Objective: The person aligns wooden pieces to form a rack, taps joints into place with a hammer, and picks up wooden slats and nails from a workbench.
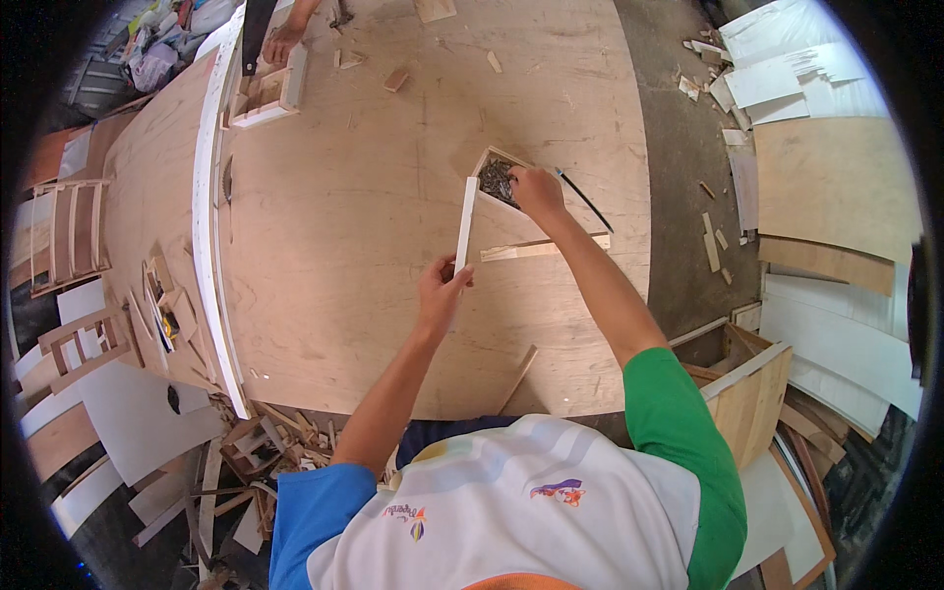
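My left hand is closed around the lower end of a narrow white wooden strip, which slants up and away. The far end of the strip comes up to the near left corner of a small wooden box. Inside the box lies a heap of small grey metal pieces that look like nails. My right hand reaches down into the box with its fingers bent together at the heap; whatever is between the fingertips is hidden. A dark pencil-like stick lies just right of that hand.
A bare wooden strip lies below the box, partly under my right forearm. Another person's hand is by a small wooden frame at the far left. A long white board crosses the table's left side. Offcuts lie farther back.
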The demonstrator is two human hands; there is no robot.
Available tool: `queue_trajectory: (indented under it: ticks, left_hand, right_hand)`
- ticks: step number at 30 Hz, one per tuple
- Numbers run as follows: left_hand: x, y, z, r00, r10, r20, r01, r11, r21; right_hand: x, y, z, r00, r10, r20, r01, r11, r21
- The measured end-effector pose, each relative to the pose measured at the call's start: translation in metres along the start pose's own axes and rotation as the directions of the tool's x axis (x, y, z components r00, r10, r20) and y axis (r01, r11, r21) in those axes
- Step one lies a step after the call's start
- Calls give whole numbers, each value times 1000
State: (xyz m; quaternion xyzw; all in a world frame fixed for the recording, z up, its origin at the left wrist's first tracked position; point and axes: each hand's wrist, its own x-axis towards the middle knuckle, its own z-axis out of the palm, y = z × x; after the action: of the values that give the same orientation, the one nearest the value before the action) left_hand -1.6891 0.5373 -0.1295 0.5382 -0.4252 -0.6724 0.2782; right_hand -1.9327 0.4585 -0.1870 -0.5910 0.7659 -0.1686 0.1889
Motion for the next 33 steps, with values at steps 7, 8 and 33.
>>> queue_trajectory:
  ticks: [7, 8, 33]
  left_hand:
    - [2, -2, 1, 1000, 10, 13, -10, 1000, -11]
    - [2, -4, 0, 1000, 13, 9, -13, 1000, -5]
    - [-4, -4, 0, 999, 7, -38, -8, 1000, -27]
  right_hand:
    - [4, 1, -2, 999, -2, 48, 6, 998, -70]
    - [4, 4, 1, 999, -8, 33, 11, 996, -84]
    - [-15, 5, -7, 982, -129, 140, 120, 990, 71]
